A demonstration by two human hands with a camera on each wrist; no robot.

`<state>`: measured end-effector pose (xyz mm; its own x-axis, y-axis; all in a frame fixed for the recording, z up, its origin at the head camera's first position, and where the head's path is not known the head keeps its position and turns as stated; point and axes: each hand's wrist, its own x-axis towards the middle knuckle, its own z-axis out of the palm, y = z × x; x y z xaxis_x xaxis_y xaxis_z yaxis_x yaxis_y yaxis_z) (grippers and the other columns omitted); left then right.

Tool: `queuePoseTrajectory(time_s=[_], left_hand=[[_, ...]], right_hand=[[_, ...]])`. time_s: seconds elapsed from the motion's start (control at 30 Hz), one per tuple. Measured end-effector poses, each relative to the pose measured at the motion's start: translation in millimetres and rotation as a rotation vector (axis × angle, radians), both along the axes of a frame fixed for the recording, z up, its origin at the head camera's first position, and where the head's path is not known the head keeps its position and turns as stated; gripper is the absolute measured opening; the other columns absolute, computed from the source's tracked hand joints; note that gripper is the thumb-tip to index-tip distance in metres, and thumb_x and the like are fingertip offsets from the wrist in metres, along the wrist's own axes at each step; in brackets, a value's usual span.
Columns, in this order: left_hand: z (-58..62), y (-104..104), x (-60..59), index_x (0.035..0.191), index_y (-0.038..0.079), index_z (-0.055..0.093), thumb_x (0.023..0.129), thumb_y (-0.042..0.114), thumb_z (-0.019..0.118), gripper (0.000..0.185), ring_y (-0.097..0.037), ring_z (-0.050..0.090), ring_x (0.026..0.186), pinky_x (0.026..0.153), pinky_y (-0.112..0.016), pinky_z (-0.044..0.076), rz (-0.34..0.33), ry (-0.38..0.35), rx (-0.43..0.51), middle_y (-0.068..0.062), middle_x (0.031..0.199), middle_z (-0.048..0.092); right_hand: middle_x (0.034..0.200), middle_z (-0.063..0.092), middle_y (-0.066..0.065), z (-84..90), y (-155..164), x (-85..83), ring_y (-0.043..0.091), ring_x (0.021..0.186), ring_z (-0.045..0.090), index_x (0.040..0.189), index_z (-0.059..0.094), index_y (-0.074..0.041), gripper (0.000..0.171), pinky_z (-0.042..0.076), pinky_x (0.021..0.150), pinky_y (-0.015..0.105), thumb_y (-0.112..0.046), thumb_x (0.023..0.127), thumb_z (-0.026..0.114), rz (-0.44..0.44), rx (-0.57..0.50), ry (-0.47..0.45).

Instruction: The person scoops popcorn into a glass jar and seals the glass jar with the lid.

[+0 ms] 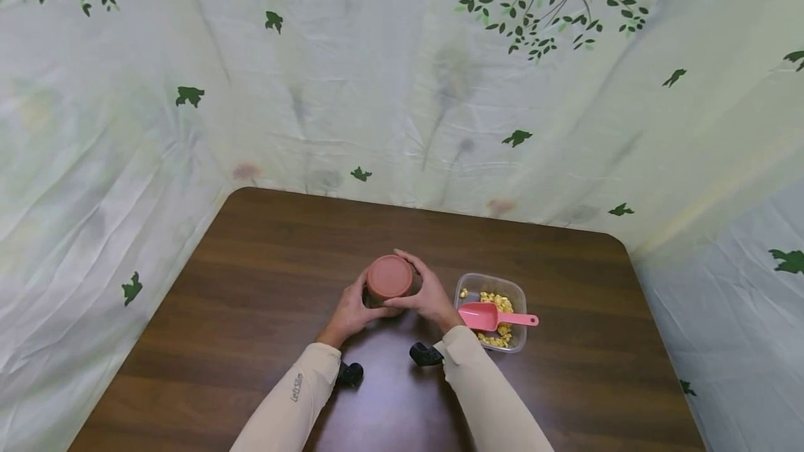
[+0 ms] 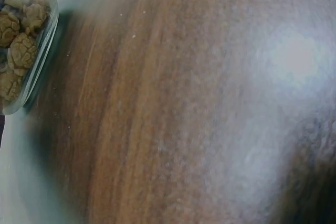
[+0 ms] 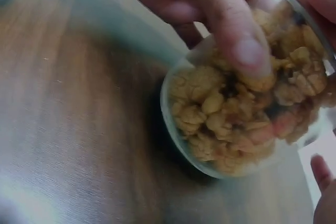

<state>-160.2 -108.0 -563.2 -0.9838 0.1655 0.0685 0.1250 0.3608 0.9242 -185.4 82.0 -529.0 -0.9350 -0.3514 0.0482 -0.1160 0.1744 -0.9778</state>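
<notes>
Leaf-print sheets surround the brown table (image 1: 251, 340); both hands, left hand (image 1: 352, 310) and right hand (image 1: 428, 295), curl around the lidded jar (image 1: 389, 279) at its centre, best kept upright, grip steady

In the head view both hands (image 1: 389, 302) wrap the jar (image 1: 389, 277), hiding its sides and contents beneath the lid. The left wrist view is blurred, and the clear tub (image 2: 31, 51) of yellow pieces is cut off at its left edge. In the right wrist view the jar is soft and partly covered by fingers (image 3: 231, 30), with 1 fingertip (image 3: 321, 174) clipped at the right edge.
</notes>
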Motion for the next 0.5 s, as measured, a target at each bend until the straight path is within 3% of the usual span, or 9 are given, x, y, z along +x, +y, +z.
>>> queuePoseTrajectory(time_s=[0.1,0.2,0.43,0.5], left_hand=[[0.1,0.4,0.3,0.145,0.006,0.037,0.067,0.022,0.090,0.096,-0.030,0.047,0.128,0.107,-0.050,0.035,0.000,0.005,-0.004,-0.017,0.138,0.051],[0.7,0.7,0.8,0.144,0.005,0.040,0.067,0.020,0.090,0.093,-0.032,0.048,0.126,0.107,-0.051,0.035,0.002,0.022,-0.005,-0.019,0.137,0.053],[-0.4,0.7,-0.2,0.140,0.000,0.041,0.067,0.014,0.088,0.088,-0.037,0.051,0.123,0.105,-0.054,0.036,0.012,0.082,-0.038,-0.023,0.132,0.055],[-0.6,0.6,-0.6,0.139,-0.001,0.042,0.067,0.012,0.088,0.087,-0.038,0.051,0.122,0.104,-0.054,0.037,0.011,0.093,-0.042,-0.024,0.131,0.055]], right_hand=[[0.138,0.055,0.001,1.8,-0.1,-0.4,0.022,0.132,0.043,0.144,0.046,-0.012,0.090,0.026,0.112,0.053,-0.009,0.065,0.089,0.009,-0.005,0.002],[0.136,0.056,0.002,0.6,-3.8,4.3,0.022,0.130,0.046,0.142,0.047,-0.010,0.090,0.028,0.111,0.051,-0.012,0.064,0.091,-0.055,-0.007,0.008],[0.125,0.064,-0.001,-3.3,-27.2,23.9,0.019,0.115,0.056,0.133,0.057,-0.018,0.086,0.037,0.104,0.047,-0.026,0.056,0.095,-0.378,0.063,0.120],[0.125,0.064,0.002,-2.3,-32.7,29.0,0.021,0.113,0.058,0.133,0.057,-0.016,0.087,0.041,0.101,0.046,-0.031,0.056,0.095,-0.439,0.086,0.143]])
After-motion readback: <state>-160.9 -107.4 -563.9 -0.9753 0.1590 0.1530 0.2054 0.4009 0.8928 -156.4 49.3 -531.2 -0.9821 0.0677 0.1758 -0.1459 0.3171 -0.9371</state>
